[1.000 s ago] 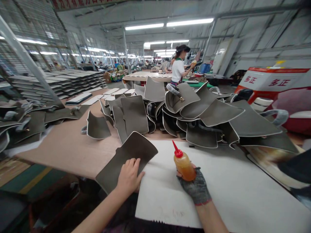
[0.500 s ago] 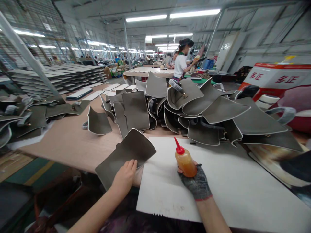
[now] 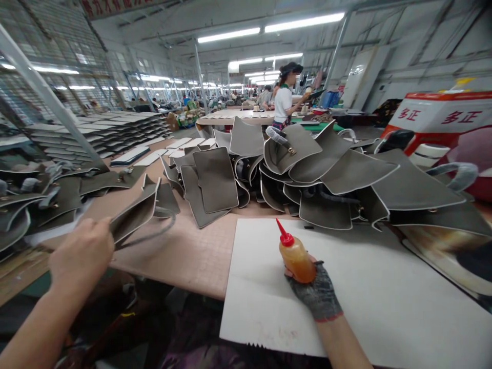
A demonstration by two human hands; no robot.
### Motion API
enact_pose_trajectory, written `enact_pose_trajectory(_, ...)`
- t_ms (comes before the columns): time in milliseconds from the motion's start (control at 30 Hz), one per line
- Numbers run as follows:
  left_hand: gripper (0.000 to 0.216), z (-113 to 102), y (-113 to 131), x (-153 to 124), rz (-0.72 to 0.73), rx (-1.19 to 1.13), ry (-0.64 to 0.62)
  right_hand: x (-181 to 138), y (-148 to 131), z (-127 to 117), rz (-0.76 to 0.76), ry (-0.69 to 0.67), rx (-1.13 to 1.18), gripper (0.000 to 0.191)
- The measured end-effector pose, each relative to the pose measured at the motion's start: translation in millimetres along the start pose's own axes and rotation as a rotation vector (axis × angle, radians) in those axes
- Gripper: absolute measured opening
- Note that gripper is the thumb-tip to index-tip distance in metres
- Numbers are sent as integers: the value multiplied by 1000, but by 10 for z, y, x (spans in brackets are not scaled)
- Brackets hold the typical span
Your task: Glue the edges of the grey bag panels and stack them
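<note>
My bare left hand (image 3: 82, 251) is closed around the near edge of a grey bag panel (image 3: 135, 212) with pale edging, over the left part of the brown table. A blurred grey strap hangs from that panel. In a dark fingerless knit glove, my right hand (image 3: 318, 294) grips a squeeze bottle (image 3: 299, 261) of amber liquid. Its red pointed nozzle tips up and to the left. Beneath the bottle lies a large white board (image 3: 261, 287).
Heaped grey bag panels (image 3: 357, 171) with wrapped handles span the table's far side. More panels (image 3: 65, 197) lie at the left. Flat pieces are stacked (image 3: 126, 128) behind. A red-and-white box (image 3: 442, 115) stands right. A person (image 3: 283, 100) stands beyond the heap.
My left hand has carried the grey bag panel from the white board's left edge out to the left, turning it more edge-on. My right hand with the bottle has hardly moved.
</note>
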State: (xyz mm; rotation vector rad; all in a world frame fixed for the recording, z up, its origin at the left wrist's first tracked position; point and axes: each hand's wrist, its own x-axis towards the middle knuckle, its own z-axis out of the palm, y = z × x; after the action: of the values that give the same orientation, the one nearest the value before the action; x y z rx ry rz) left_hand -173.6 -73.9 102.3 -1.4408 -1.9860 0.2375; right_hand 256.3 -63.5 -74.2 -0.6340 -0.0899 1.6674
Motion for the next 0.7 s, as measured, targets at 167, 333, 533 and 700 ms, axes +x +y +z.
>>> enact_pose_trajectory(167, 34, -97, 611, -98, 192, -102, -82, -5, 8, 0, -17, 0, 24, 26)
enact_pose_trajectory(333, 28, -24, 1678, -452, 463, -521, -370, -19, 4, 4, -23, 0, 16, 23)
enact_pose_trajectory(533, 24, -114, 2173, -588, 532, -635, -488, 4, 19, 70, -38, 73, -121, 21)
enact_pose_trajectory(700, 21, -25, 2300, -440, 453, -679, -387, -129, -45, 333, -325, 109, -656, 21)
